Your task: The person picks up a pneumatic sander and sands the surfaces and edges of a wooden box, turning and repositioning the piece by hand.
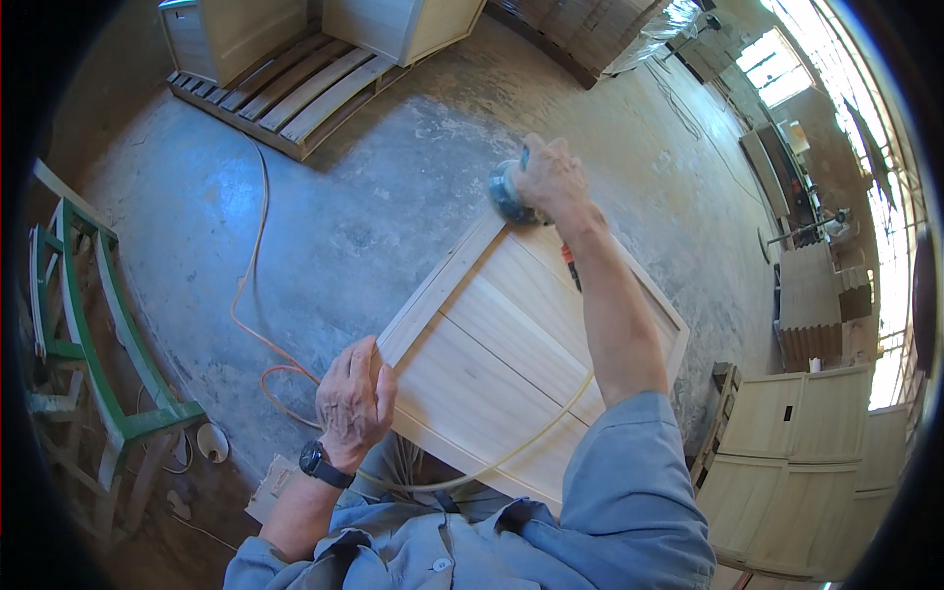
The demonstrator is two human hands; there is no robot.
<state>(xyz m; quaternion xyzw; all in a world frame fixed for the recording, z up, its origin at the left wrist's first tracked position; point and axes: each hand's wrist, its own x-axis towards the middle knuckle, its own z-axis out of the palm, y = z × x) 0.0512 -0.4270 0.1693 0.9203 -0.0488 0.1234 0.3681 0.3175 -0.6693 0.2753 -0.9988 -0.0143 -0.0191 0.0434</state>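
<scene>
A pale wooden panel (526, 339), framed and boarded, tilts in front of me at an angle. On its far corner rests a round-headed sander (509, 194), and my right hand (553, 182) is wrapped over the top of it. An orange-and-black fitting (569, 264) shows beside my right forearm. At the panel's left corner, my left hand (354, 401) grips the frame's edge, the thumb on top and the fingers partly hidden. A thin pale hose (501, 460) crosses the near part of the panel and passes under my right arm.
An orange hose (258, 241) snakes over the concrete floor (369, 231) on the left. Green metal frames (108, 295) stand at far left. Wooden cabinets (423, 29) sit on a pallet (295, 98) at the back. More wooden panels (787, 462) are stacked at right, near cardboard (811, 295).
</scene>
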